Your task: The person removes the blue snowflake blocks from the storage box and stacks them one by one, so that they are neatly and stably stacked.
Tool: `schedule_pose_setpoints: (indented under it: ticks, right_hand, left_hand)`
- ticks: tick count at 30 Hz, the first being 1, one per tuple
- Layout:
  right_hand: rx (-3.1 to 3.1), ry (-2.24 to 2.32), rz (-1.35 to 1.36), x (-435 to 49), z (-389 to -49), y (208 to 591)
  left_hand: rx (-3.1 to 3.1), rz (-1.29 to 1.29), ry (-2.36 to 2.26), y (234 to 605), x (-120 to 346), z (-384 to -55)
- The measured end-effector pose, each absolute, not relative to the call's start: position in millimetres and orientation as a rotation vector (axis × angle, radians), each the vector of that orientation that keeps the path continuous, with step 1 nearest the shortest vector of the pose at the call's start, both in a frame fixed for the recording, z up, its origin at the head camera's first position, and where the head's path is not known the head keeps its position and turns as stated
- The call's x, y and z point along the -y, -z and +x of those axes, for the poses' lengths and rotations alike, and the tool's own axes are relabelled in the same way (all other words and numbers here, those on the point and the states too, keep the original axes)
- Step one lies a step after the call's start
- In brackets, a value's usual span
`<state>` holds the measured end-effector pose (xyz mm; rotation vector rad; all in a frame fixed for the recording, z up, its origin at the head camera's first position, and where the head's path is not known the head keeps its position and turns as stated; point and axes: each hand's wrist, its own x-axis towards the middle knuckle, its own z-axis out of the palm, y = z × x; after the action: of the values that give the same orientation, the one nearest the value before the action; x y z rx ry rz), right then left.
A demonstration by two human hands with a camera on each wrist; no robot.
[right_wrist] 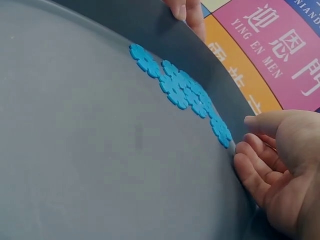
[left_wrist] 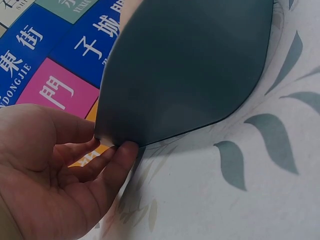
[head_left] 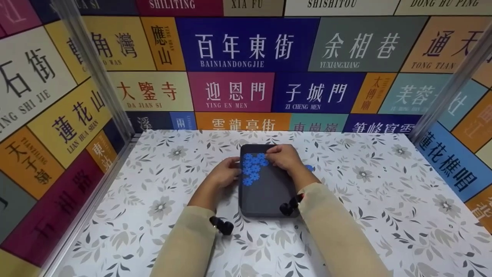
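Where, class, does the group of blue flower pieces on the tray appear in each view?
Head: the blue flower pieces lie just below centre, at the tray's upper left.
Left wrist: not visible.
Right wrist: above centre, slightly right.
Shared landmark: pink wall sign.

Location is a booth-like enclosed workstation; whether in a home, shop or studio cannot be determined. Evidence: flat walls [head_left: 246, 25] of multicoloured rectangular panels [head_left: 232, 79] lettered in Chinese and Latin script, straight pale corner posts [head_left: 94, 65], white tabletop [head_left: 388, 227] with grey leaf-and-flower print.
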<state>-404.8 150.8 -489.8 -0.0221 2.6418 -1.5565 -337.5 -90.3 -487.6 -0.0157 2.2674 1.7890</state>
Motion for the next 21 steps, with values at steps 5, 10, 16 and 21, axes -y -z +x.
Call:
schedule_pose_setpoints:
  ticks: [5,10,16,21]
  right_hand:
    - [-2.692,1.479,-0.043,-151.2,-404.8,489.8]
    - [-2.703,1.411,-0.072,-151.6,-404.0,488.4]
    - [-2.660,1.381,-0.123,-153.4,-404.1,488.8]
    - [-2.659,1.345,-0.213,-153.9,-404.8,490.2]
  left_hand:
    - [-2.280,-0.003,-1.774,486.6,91.4,-337.0]
    - [-2.270,-0.019,-1.773,487.3,92.4,-337.8]
    - [-2.248,-0.026,-1.809,489.0,91.1,-337.7]
    - [-2.272,0.033,-1.815,488.4,89.2,-336.1]
